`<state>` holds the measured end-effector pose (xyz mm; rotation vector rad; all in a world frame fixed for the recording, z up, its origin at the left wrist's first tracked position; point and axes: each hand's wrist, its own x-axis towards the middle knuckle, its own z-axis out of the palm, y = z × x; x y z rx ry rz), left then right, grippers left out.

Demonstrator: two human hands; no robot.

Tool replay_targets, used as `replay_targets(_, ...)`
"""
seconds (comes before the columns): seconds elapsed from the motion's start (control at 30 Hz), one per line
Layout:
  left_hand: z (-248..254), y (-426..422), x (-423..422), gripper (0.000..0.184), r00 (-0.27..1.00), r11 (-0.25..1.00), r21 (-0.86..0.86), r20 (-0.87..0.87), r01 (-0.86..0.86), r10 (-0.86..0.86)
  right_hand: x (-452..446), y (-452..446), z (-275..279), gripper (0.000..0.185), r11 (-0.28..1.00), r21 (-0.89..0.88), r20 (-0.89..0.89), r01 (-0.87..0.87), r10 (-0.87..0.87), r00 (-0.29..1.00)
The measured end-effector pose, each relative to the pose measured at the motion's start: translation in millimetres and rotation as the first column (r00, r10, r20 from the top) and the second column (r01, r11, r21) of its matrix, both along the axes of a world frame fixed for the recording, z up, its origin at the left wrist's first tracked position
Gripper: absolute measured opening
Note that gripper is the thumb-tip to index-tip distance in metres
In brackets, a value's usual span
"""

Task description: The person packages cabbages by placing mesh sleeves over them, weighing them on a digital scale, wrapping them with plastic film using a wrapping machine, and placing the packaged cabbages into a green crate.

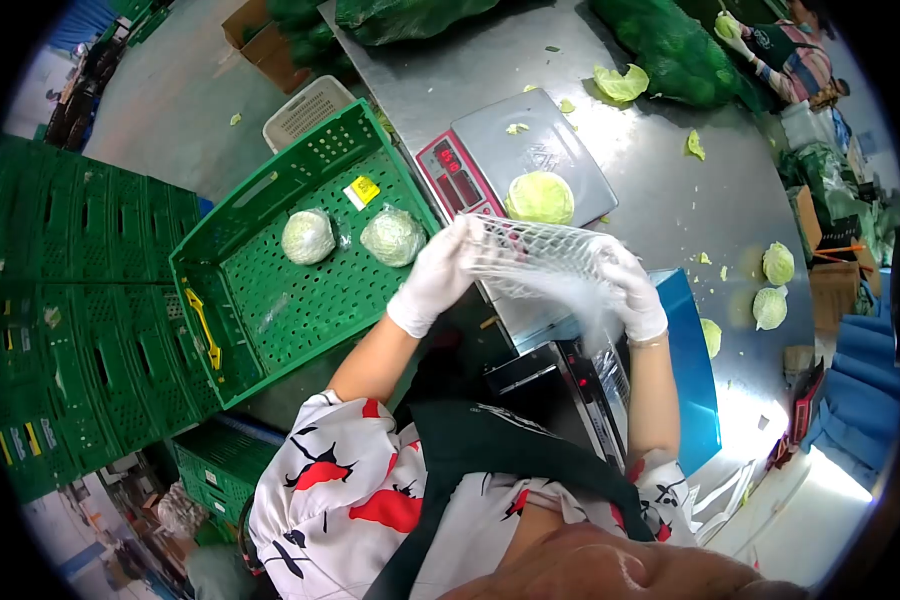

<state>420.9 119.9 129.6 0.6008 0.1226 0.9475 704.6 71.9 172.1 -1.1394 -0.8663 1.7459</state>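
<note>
Both my hands wear white gloves and stretch a white foam net (535,255) between them. My left hand (440,272) grips the net's left end beside the crate, and my right hand (630,292) grips its right end, partly blurred. Just beyond the net, a bare green cabbage (540,198) rests on the metal plate of a scale (580,160) with a red display. Two wrapped cabbages, one on the left (308,237) and one on the right (392,238), lie in the green crate (300,335) beside a yellow-and-white label.
Near me stands a black machine (560,390) beside a blue panel (695,370). Loose leaves and more cabbages (778,263) lie on the steel table (690,190). Green net sacks (670,60) are at the back. A co-worker (795,55) holds a cabbage at the upper right.
</note>
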Motion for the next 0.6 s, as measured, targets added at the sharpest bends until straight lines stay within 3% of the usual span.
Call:
replay_targets(0.03, 4.5, 6.6, -5.5, 0.021, 0.999, 0.999, -0.013, 0.033, 0.031, -0.031, 2.4, 10.3, -9.6, 0.048, 0.996, 0.030, 0.170, -0.081, 0.075, 0.983)
replay_targets(0.1, 17.4, 5.1, -10.0, 0.021, 0.891, 0.997, -0.062, -0.453, -0.053, 0.019, 1.6, 36.8, -31.0, 0.027, 0.982, 0.181, 0.638, 0.057, -0.161, 0.753)
replay_targets(0.13, 16.8, 13.8, -1.6, 0.027, 0.777, 0.987, 0.154, -0.617, -0.035, 0.124, -0.3, 50.0, -41.6, 0.018, 0.957, 0.275, 0.794, 0.087, -0.277, 0.541)
replay_targets(0.17, 12.3, 23.7, 5.4, 0.030, 0.470, 0.948, 0.315, -0.832, -0.034, 0.294, -4.8, 63.5, -53.6, 0.021, 0.927, 0.354, 0.802, 0.126, -0.370, 0.470)
replay_targets(0.2, 3.7, 33.7, 11.1, 0.032, 0.088, 0.891, 0.453, -0.889, 0.029, 0.449, -12.2, 76.2, -66.2, 0.026, 0.889, 0.431, 0.797, 0.155, -0.456, 0.397)
replay_targets(0.23, -20.9, 46.8, 16.9, 0.036, 0.024, 0.808, 0.588, -0.807, -0.042, 0.589, -18.9, 87.6, -78.0, 0.031, 0.843, 0.508, 0.779, 0.174, -0.536, 0.324)
replay_targets(0.27, -44.7, 60.0, 22.3, 0.039, -0.054, 0.698, 0.710, -0.704, -0.099, 0.708, -22.4, 96.4, -89.2, 0.036, 0.868, 0.478, 0.796, 0.136, -0.494, 0.349)
replay_targets(0.33, -56.2, 80.2, 36.4, 0.038, -0.076, 0.781, 0.595, -0.802, -0.191, 0.592, -21.1, 113.3, -111.0, 0.046, 0.907, 0.419, 0.825, 0.050, -0.403, 0.395)
replay_targets(0.37, -77.0, 92.5, 42.9, 0.037, 0.015, 0.833, 0.533, -0.841, -0.152, 0.541, -12.7, 122.1, -123.4, 0.049, 0.939, 0.327, 0.926, -0.110, -0.295, 0.235)
replay_targets(0.4, -94.8, 98.9, 48.7, 0.039, 0.107, 0.877, 0.469, -0.871, -0.103, 0.479, -17.6, 119.7, -121.4, 0.049, 0.939, 0.340, 0.910, -0.047, -0.317, 0.266)
replay_targets(0.43, -87.2, 97.0, 55.6, 0.038, 0.064, 0.902, 0.397, -0.909, -0.169, 0.412, -19.9, 112.8, -111.4, 0.049, 0.936, 0.351, 0.893, 0.020, -0.341, 0.292)
replay_targets(0.47, -83.1, 93.3, 57.0, 0.040, 0.117, 0.902, 0.377, -0.906, -0.212, 0.406, -19.5, 104.2, -100.5, 0.049, 0.929, 0.359, 0.875, 0.091, -0.369, 0.313)
replay_targets(0.53, -85.9, 78.3, 66.6, 0.042, 0.511, 0.846, 0.179, -0.728, -0.502, 0.457, -32.5, 79.2, -63.4, 0.038, 0.846, 0.481, 0.737, 0.231, -0.532, 0.417)
replay_targets(0.57, -67.3, 65.9, 67.0, 0.040, 0.767, 0.907, -0.099, -0.575, -0.410, 0.285, -39.1, 63.3, -43.4, 0.035, 0.793, 0.547, 0.643, 0.271, -0.604, 0.471)
replay_targets(0.6, -47.8, 53.7, 67.6, 0.039, 0.938, 0.911, -0.343, -0.329, -0.229, 0.112, -39.2, 46.3, -25.9, 0.032, 0.733, 0.601, 0.540, 0.317, -0.666, 0.515)
